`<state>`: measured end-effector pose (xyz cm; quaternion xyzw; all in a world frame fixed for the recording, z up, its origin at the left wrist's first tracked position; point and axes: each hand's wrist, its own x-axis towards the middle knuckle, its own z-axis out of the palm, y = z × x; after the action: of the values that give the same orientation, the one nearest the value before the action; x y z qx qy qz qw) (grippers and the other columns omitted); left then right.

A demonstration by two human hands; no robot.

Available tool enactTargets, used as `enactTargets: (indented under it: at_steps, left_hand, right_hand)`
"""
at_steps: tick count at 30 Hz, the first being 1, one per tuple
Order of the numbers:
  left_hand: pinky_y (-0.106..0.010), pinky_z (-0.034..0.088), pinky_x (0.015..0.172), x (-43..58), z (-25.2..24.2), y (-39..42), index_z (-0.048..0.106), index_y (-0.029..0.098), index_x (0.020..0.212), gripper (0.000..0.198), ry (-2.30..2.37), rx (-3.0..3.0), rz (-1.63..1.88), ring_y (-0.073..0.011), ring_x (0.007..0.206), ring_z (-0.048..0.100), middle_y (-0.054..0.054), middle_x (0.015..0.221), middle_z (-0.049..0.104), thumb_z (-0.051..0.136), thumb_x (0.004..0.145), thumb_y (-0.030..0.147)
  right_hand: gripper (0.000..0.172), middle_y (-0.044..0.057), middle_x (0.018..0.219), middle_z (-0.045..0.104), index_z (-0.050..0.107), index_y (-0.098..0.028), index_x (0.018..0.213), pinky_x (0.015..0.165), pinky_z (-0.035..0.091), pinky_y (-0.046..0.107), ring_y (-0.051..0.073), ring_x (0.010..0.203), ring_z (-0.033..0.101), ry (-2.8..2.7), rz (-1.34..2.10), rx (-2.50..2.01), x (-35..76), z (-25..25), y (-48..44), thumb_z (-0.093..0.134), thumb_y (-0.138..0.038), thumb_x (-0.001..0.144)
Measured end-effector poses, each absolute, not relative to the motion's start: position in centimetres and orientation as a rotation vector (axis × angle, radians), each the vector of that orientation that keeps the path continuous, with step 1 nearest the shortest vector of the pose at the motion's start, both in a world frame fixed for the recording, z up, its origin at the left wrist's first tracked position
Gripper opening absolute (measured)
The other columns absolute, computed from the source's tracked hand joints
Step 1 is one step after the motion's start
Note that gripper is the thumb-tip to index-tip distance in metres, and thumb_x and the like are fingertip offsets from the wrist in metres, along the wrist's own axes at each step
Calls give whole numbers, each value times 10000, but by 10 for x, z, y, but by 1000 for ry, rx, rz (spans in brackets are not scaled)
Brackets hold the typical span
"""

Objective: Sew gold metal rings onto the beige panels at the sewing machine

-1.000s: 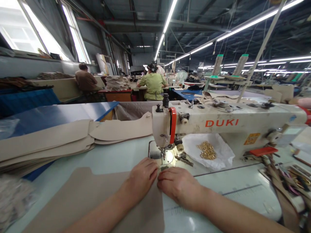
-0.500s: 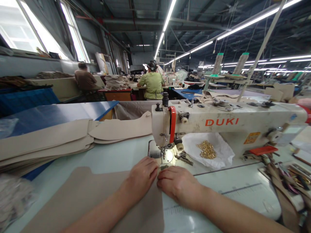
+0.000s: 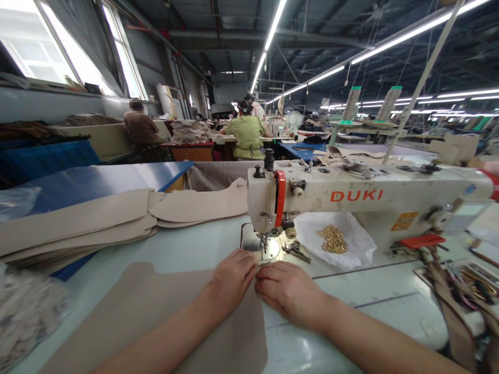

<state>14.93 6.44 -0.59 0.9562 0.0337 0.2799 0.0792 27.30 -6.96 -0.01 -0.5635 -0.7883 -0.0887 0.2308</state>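
Resting both hands at the far right corner of a beige panel [image 3: 163,293], spread flat on the counter [image 3: 195,249] toward its near edge. Laying the left hand [image 3: 236,272] over that corner, fingers bent down, with the forearm slanting across the panel. Holding the right hand [image 3: 286,288] just beside it, fingers curled in at the panel's right edge, with the forearm over the counter's right part. Cannot tell from the hidden fingertips of any pinch on the panel, in either hand. Just beyond the fingers, the presser foot [image 3: 265,243] of a white sewing machine [image 3: 370,195]. Behind the right hand, gold rings [image 3: 331,240] on a crumpled white sheet [image 3: 360,246]. Along the counter's far left edge, a stack of beige pieces [image 3: 78,218]; nearer, at its left edge, a plastic bag [image 3: 27,311].
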Motion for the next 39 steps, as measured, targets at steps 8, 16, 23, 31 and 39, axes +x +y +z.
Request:
enactTargets:
  at_steps: [8,16,23,31,39]
  left_hand:
    - [-289,505,693,145,-4,61,589,172,772,177,118,2817,846,-169,754,578,-32,775,644,449,861,109]
    - [-301,514,727,143,-4,61,596,184,795,174,195,2758,821,-168,783,593,-35,805,650,443,862,136]
    - [-298,516,722,155,-3,61,594,186,764,181,168,2750,860,-168,774,602,-32,782,656,446,851,131]
    - [-319,506,789,177,-9,73,603,183,793,171,192,2762,777,-174,820,600,-31,814,662,459,840,103]
    - [-317,513,767,182,-6,78,602,190,779,177,188,2771,785,-177,808,615,-34,823,672,454,843,119]
  right_hand:
    - [103,68,906,650,635,-156,863,785,465,303,186,864,568,-2132,-340,-1698,270,4,-67,540,-194,873]
    - [85,45,872,640,610,-157,825,762,442,291,172,831,558,-2174,-379,-1726,271,0,-63,556,-200,875]
    - [52,42,890,644,596,-152,854,768,438,304,180,849,563,-2237,-383,-1796,281,3,-61,577,-198,864]
    - [51,41,941,641,587,-147,877,807,434,297,180,888,563,-2215,-330,-1839,298,0,-56,567,-193,870]
    - [66,60,966,647,599,-141,900,808,441,298,182,908,562,-2149,-286,-1839,302,-1,-51,550,-180,878]
